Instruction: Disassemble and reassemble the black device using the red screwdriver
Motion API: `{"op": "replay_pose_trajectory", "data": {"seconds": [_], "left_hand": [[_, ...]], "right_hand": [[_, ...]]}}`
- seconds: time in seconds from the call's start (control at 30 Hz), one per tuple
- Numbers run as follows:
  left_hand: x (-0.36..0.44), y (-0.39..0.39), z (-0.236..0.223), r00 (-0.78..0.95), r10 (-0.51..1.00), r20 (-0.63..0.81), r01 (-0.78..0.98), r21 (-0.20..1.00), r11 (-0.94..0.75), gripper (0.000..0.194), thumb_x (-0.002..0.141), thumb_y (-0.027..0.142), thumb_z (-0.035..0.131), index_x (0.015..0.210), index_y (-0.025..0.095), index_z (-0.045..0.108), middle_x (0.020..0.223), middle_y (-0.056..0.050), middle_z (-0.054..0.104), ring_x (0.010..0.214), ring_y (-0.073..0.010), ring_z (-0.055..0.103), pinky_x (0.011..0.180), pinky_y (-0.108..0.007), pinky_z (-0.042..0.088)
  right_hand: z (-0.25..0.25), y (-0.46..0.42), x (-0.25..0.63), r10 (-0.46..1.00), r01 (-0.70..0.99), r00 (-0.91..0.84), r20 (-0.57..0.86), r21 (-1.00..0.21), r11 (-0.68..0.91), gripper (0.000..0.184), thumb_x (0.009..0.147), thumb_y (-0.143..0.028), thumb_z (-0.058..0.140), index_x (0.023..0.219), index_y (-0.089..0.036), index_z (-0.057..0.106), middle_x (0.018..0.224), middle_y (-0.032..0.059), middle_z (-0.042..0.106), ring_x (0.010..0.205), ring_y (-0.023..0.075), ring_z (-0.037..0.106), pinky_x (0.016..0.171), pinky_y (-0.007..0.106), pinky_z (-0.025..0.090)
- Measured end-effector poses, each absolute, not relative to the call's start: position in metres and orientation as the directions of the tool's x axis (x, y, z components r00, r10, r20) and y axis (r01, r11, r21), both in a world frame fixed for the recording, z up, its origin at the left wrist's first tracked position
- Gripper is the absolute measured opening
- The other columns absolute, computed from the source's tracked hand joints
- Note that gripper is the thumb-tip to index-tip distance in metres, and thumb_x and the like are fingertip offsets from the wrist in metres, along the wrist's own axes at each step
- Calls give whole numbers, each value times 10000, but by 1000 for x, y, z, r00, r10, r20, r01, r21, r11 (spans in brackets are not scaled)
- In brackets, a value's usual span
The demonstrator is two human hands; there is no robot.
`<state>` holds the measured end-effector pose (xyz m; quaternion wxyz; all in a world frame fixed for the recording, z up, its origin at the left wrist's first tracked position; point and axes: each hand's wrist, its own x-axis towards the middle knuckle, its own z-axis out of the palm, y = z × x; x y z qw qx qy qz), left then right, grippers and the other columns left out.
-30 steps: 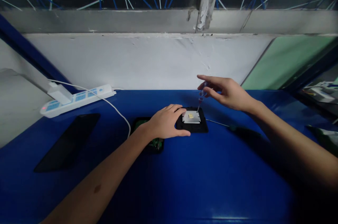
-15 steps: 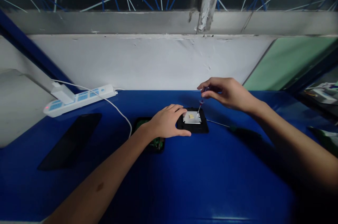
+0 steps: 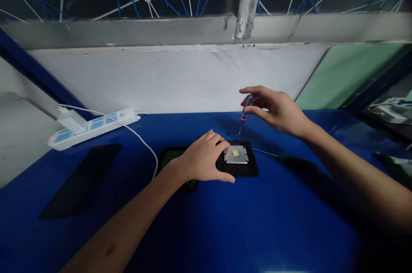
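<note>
left grip (image 3: 204, 157) wide on black casing (image 3: 252, 170), silver plate (image 3: 243, 158) in it | right grip (image 3: 280, 112) holding screwdriver (image 3: 247, 103)

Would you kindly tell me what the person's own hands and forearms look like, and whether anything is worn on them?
Both the left hand and the right hand are bare, with no gloves, rings or watches visible. No sleeves show on the forearms; the left forearm has a small oval mark.
</note>
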<state>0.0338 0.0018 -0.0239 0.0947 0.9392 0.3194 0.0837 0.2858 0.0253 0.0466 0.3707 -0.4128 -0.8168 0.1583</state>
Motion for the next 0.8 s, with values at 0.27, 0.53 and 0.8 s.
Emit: {"op": "replay_pose_trajectory", "data": {"seconds": [0.27,0.53,0.8], "left_hand": [[34,-1,-22,786,613,78,580,248,-776,939,685,844,642,1343,183,533,1338,-129,566,1355,-338,444,1259,-534,16],[29,6,-20,780,625,0,592,323,-739,1110,670,830,644,1512,183,322,1504,-160,450,1438,-396,344,1237,-598,-2],[28,7,-24,745,667,18,616,367,-697,1290,648,789,686,1565,119,75,1473,-208,486,1454,-431,310,1220,-624,41]], "right_hand": [[21,41,286,836,616,-274,476,-580,533,335,891,-421,660,1147,-208,620,985,70,755,805,212,736,787,395,579],[17,40,282,846,601,-273,458,-606,521,282,887,-407,668,1090,-224,600,984,59,753,813,218,747,791,399,576],[17,40,282,849,590,-263,459,-619,518,310,881,-432,678,1098,-221,610,996,67,756,833,230,752,804,406,582]]}}
